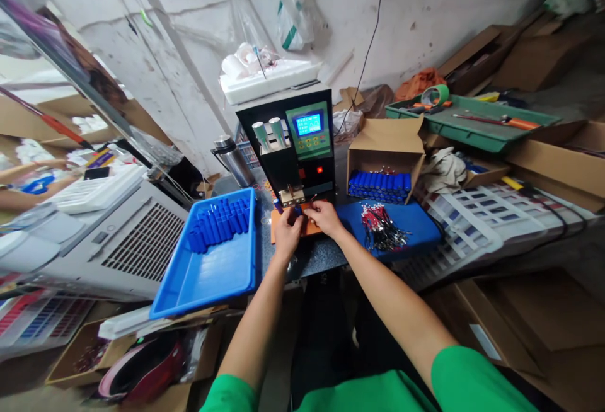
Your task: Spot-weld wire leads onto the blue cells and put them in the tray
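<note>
In front of the black spot welder [309, 144], my left hand [287, 230] is closed on a blue cylindrical battery cell [298, 210] close under the welding head [292, 195]. My right hand [326, 218] is pinched beside it, with a thin wire lead [315, 196] showing at the fingertips; the fingers hide most of it. Both hands are over an orange base plate [309, 229]. Left of them, a blue tray [222, 273] holds many upright blue cells. On the right, red and black wire leads [382, 228] lie heaped on a blue surface [423, 226].
An open cardboard box [385, 138] with stacked blue cells stands behind the leads. A steel flask [234, 159] is left of the welder. Further right is a green tray [501, 128] of tools. Another person's arm [33, 176] shows far left, beyond a grey air cooler [108, 242].
</note>
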Motion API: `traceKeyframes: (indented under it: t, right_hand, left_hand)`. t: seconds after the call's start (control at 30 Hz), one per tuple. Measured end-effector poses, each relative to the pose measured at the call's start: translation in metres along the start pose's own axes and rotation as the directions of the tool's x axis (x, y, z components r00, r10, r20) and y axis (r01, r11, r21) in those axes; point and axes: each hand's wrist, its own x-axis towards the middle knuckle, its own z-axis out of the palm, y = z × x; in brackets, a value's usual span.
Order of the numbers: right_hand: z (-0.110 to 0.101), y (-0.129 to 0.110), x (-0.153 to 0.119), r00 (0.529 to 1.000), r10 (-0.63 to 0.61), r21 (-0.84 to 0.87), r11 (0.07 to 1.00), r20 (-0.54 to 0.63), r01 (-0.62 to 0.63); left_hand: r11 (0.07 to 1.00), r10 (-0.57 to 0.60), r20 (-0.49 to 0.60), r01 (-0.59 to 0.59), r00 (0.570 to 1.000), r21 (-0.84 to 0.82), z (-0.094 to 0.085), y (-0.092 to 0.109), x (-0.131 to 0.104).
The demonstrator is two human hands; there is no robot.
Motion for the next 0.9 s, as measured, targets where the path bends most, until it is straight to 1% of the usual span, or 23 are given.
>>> traceKeyframes:
  t: [0.1,0.17,0.2,0.27,0.33,0.43,0.53,0.63,0.7,0.8,0.87,0.9]
  right_hand:
    - [-0.001,-0.002,-0.001,0.999,0.030,0.034,0.999,-0.012,-0.030]
    - [-0.002,-0.003,-0.002,0.999,0.045,0.045,0.998,-0.011,-0.044]
    - [-0.002,-0.004,-0.002,0.999,0.053,0.052,0.997,-0.011,-0.052]
    - [-0.001,-0.005,-0.002,0.998,0.069,0.066,0.996,-0.015,-0.068]
    - [0.000,-0.006,-0.002,0.997,0.075,0.072,0.995,-0.025,-0.073]
    - [0.001,-0.006,-0.002,0.997,0.072,0.079,0.995,-0.038,-0.069]
    - [-0.001,-0.006,-0.003,0.997,0.073,0.094,0.993,-0.023,-0.071]
    - [-0.006,-0.006,-0.005,0.997,0.067,0.103,0.992,0.039,-0.071]
    - [-0.009,-0.006,-0.007,0.992,0.068,0.095,0.992,0.108,-0.078]
    - [-0.013,-0.006,-0.008,0.977,0.067,0.061,0.995,0.201,-0.081]
    - [-0.014,-0.006,-0.008,0.971,0.050,0.042,0.997,0.232,-0.061]
    - [-0.014,-0.006,-0.008,0.970,0.039,0.037,0.998,0.241,-0.049]
  left_hand:
    - [1.000,-0.008,-0.068,0.009,0.998,0.024,-0.009,0.000,-0.009]
    - [0.995,0.013,-0.089,-0.004,0.996,0.102,-0.017,0.001,-0.020]
    - [0.988,0.046,-0.079,-0.034,0.996,0.152,-0.021,0.002,-0.026]
    - [0.965,0.133,-0.022,-0.125,0.991,0.229,-0.026,0.006,-0.038]
    - [0.942,0.199,0.033,-0.201,0.979,0.268,-0.027,0.009,-0.046]
    - [0.926,0.219,0.054,-0.225,0.974,0.303,-0.020,0.012,-0.048]
    - [0.929,0.206,0.029,-0.205,0.978,0.310,-0.014,0.012,-0.044]
    - [0.948,0.145,0.039,-0.150,0.989,0.281,-0.015,0.011,-0.041]
    - [0.971,0.070,0.052,-0.080,0.996,0.225,-0.017,0.010,-0.040]
    - [0.997,-0.038,0.080,0.032,0.996,0.068,-0.018,0.007,-0.035]
    - [0.998,-0.062,0.105,0.061,0.993,0.007,-0.016,0.006,-0.030]
    - [0.998,-0.060,0.112,0.060,0.992,0.005,-0.014,0.005,-0.028]
